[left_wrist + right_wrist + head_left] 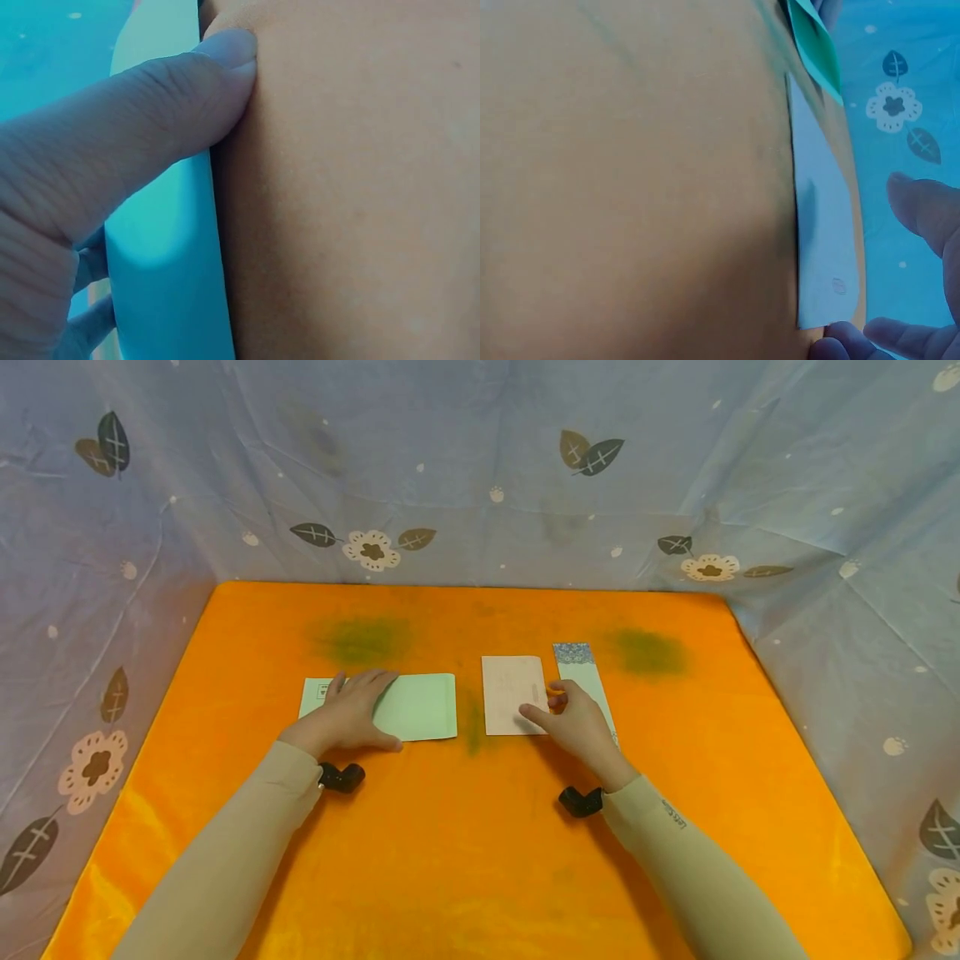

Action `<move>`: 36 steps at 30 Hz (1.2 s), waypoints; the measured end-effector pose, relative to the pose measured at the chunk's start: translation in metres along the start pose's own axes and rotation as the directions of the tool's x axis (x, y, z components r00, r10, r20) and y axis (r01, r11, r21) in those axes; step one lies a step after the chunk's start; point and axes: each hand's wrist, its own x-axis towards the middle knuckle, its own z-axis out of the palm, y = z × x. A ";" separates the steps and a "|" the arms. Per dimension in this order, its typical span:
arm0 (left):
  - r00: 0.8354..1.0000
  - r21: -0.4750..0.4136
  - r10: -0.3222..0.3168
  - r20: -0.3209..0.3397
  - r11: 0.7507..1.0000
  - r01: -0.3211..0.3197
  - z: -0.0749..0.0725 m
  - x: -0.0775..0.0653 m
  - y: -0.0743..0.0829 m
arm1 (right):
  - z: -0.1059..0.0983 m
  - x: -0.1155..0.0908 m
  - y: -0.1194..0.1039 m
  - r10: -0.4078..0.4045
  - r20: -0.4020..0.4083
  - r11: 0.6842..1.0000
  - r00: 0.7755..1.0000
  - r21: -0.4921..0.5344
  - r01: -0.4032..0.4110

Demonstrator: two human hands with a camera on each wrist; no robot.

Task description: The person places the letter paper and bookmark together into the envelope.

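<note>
A pale green envelope [420, 706] lies lengthwise on the left of the table. My left hand [348, 714] spans it and holds it by its long edges, the thumb at the near edge and the fingers toward the far one. In the left wrist view the thumb [187, 94] crosses the envelope's face. To its right lies a pale pink paper rectangle [508, 689] with a small faint mark. My right hand [581, 727] is at its right edge, thumb and fingers spread apart. In the right wrist view the lower fingertips [847, 336] appear to meet the paper's end.
A long pale strip [585, 681] with a blue lace-like pattern lies slanted just right of the pink paper, partly behind my right hand. An orange cloth [465, 860] covers the table. Patterned grey-blue curtains [480, 460] enclose the back and sides.
</note>
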 end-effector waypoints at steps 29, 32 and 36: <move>1.000 0.017 -0.007 -0.001 1.000 0.007 0.000 -0.001 0.003 | 0.011 0.005 -0.001 0.052 0.029 0.989 0.998 -0.139 -0.047; 1.000 0.014 -0.007 -0.003 1.000 0.007 0.001 -0.001 0.003 | 0.011 0.004 -0.001 0.049 0.025 0.989 0.998 -0.140 -0.045; 1.000 0.013 -0.009 -0.001 1.000 0.009 0.002 -0.001 0.004 | 0.012 0.002 -0.001 0.043 0.011 0.988 0.999 -0.149 -0.041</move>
